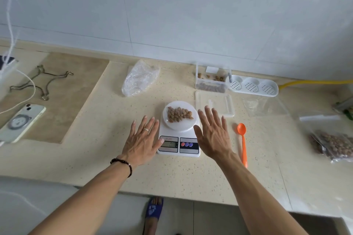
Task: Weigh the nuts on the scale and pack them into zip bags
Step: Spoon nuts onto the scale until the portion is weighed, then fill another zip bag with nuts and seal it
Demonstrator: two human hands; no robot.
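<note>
A: Evidently, nothing is held at this moment. The left hand [142,140] is spread flat with straight fingers just beside the scale [179,135], its thumb tip at the edge of the display panel; whether the panel is touched cannot be told.

B: And the right hand [214,133]?

A: It is likewise opened wide, fingers straight, at the scale's other side and partly over its corner. Nothing is gripped by it. Between the two hands the nuts [179,114] are heaped on the round weighing plate, probably left untouched so that a steady reading can be taken. The digits cannot be read.

B: Why is the orange spoon [242,141] laid just outside the right hand?

A: Presumably it is kept within reach for adding or removing nuts. Beyond the right fingertips the clear lid [215,105] is set down, and farther off the open container [212,80] of nuts. Well out to the right a filled zip bag [332,145] is parked, with an empty bag [265,106] nearer.
</note>
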